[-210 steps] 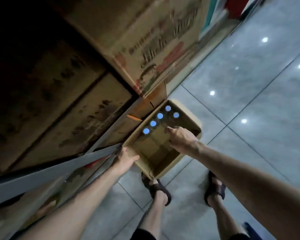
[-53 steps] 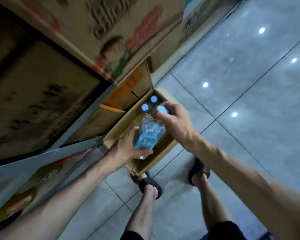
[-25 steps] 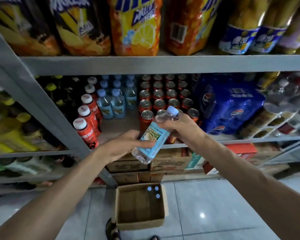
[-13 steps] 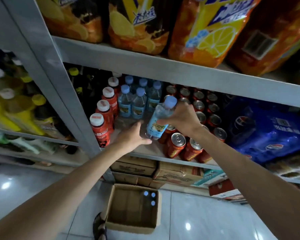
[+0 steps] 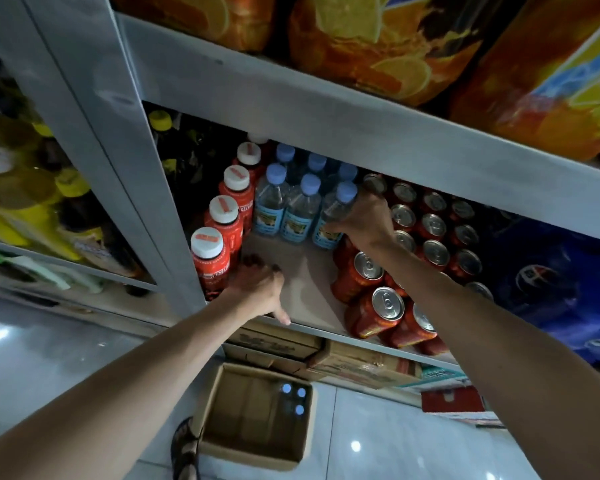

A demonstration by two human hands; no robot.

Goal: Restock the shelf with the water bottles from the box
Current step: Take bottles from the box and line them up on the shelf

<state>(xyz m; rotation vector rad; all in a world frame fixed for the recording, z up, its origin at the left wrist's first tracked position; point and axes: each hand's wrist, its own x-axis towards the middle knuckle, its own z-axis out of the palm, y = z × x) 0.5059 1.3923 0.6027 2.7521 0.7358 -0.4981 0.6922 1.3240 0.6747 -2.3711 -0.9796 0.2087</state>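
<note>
Clear plastic blue-capped water bottle on pale shelf board beside its row, apparently being placed: right hand clasps it, left hand rests empty; next, release, then brown cardboard box below.

— What sort of place is this?
— A shop, a small grocery or drinks store. Grey metal shelves hold stock in rows: water bottles, red cans, white-capped red bottles and big orange soft-drink bottles above.
— Anything else?
— Blue shrink-wrapped packs, printed cartons stacked beneath, and an open box on the glossy tiled floor.
</note>
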